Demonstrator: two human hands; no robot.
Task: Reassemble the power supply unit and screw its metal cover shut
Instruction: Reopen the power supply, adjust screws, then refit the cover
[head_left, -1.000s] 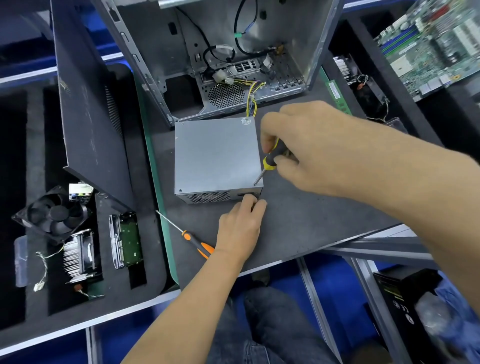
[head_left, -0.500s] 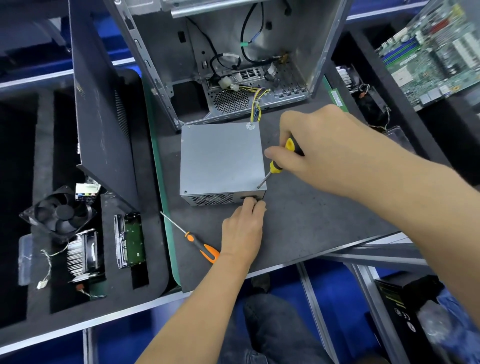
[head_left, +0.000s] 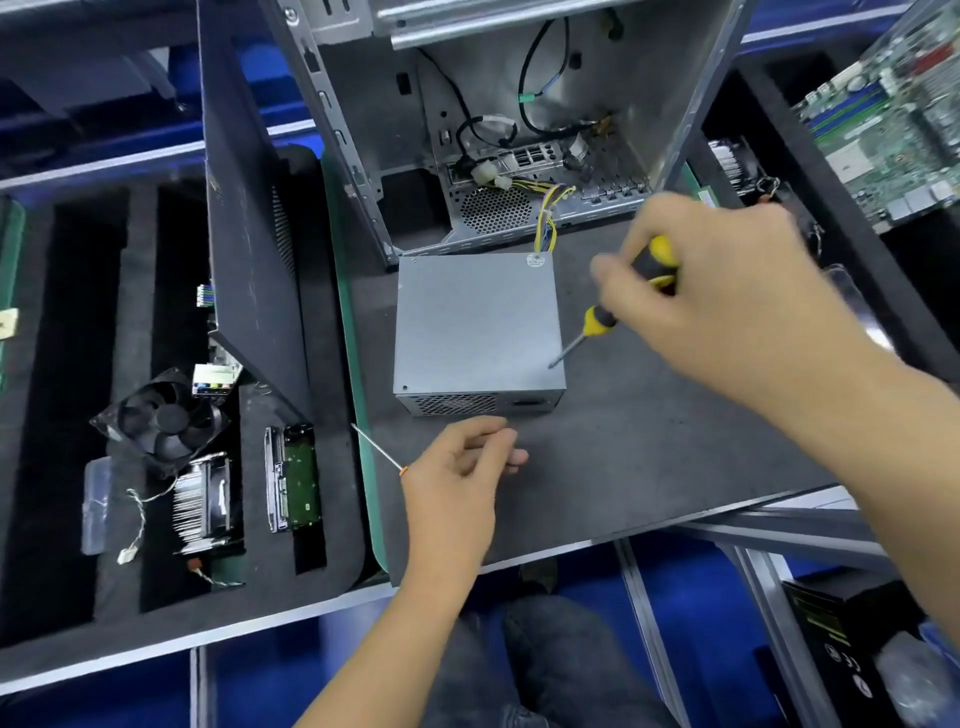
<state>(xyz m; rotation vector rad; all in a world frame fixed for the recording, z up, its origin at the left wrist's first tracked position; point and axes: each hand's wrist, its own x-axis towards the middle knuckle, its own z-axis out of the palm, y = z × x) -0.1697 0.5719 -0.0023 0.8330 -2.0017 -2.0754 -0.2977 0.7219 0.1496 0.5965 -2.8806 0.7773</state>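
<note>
The grey power supply unit (head_left: 475, 325) lies flat on the dark mat, its metal cover on top and its yellow wires running back into the open case. My right hand (head_left: 727, 312) grips a yellow and black screwdriver (head_left: 597, 325), whose tip hovers at the cover's near right corner. My left hand (head_left: 462, 467) sits just in front of the unit, apart from it, with fingers loosely curled and nothing seen in them. A second screwdriver (head_left: 376, 449) with an orange handle lies on the mat, partly hidden under my left hand.
An open computer case (head_left: 519, 130) stands behind the unit. A black side panel (head_left: 249, 223) leans at the left. The foam tray holds a fan (head_left: 166, 421), a heatsink (head_left: 202, 501) and a hard drive (head_left: 291, 478). A motherboard (head_left: 883, 124) lies at the far right.
My left hand has pulled back from the unit's front face toward me. My right hand has lifted the screwdriver up and to the right, away from the corner screw.
</note>
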